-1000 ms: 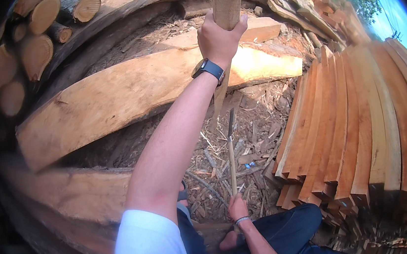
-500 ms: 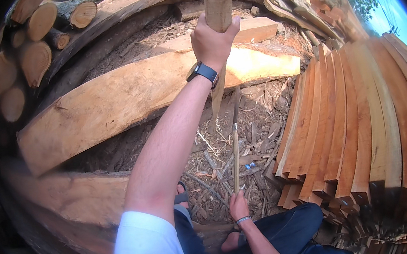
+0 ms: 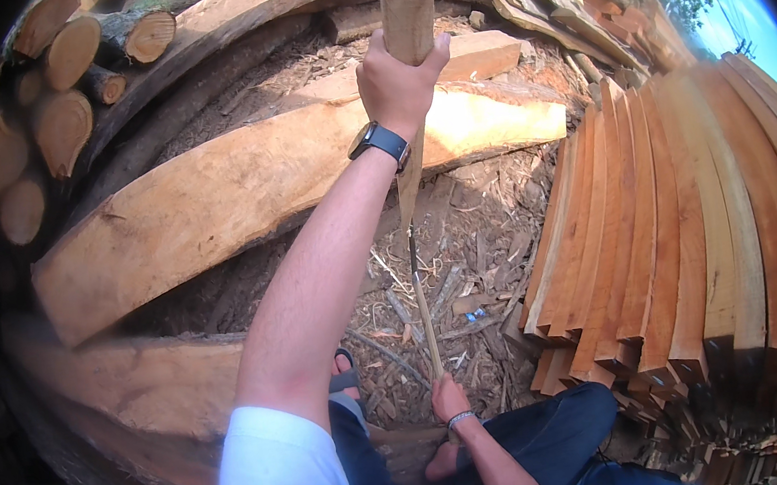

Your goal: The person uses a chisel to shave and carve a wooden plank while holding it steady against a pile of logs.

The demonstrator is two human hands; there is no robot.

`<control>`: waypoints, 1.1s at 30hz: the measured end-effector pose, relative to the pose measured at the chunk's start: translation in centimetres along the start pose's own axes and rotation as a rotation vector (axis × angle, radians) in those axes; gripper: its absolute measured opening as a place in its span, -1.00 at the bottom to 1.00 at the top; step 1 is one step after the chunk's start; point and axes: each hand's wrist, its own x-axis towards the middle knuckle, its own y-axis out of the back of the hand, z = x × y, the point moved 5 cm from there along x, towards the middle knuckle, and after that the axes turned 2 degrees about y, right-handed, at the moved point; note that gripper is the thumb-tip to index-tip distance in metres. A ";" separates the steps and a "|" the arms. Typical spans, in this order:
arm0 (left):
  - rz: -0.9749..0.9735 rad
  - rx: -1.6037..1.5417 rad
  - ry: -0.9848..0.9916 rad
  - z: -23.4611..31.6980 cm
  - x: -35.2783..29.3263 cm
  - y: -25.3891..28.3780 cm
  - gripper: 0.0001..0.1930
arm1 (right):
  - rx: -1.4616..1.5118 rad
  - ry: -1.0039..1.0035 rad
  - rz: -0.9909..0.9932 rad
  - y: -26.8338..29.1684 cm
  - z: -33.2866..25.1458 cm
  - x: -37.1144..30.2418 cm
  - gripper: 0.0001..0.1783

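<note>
My left hand [image 3: 400, 80] grips a thick, squared wooden stake [image 3: 409, 15], its fingers wrapped round the upper part. The stake stands upright and narrows toward its lower end. Below it, my right hand [image 3: 448, 397] is closed on the long pale wooden handle of a machete-like tool [image 3: 426, 324]. The dark, narrow blade points up and away, lined up with the stake's tapered end. It appears nearly edge-on, and I cannot tell whether it touches the wood. Behind my left arm lies a broad sawn slab [image 3: 213, 195].
Stacked reddish-brown boards [image 3: 670, 222] stand at the right. Cut logs [image 3: 64, 125] are piled at the upper left, and another slab [image 3: 138, 382] lies at the lower left. Bark and wood chips [image 3: 466, 263] litter the ground. My sandalled foot [image 3: 346, 375] is below my left arm.
The blade has swung left, from beside the stake to in line with its tapered end. My left hand still holds the stake, slightly farther left in view.
</note>
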 end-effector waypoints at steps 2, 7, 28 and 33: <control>-0.021 -0.016 0.024 0.0 0.0 0.0 -0.49 | -0.032 0.001 -0.029 -0.2 0.5 0.0 -0.65; -0.027 -0.021 0.020 -0.7 0.1 0.0 -0.49 | 0.053 -0.056 -0.016 1.2 -1.8 -0.5 -0.61; -0.010 -0.039 0.017 -1.0 0.0 0.4 -0.50 | 0.021 -0.038 0.026 0.9 -1.1 0.3 -0.65; -0.001 -0.015 -0.001 -0.5 0.2 -0.1 -0.49 | -0.047 -0.044 0.001 -0.5 1.7 0.3 -0.65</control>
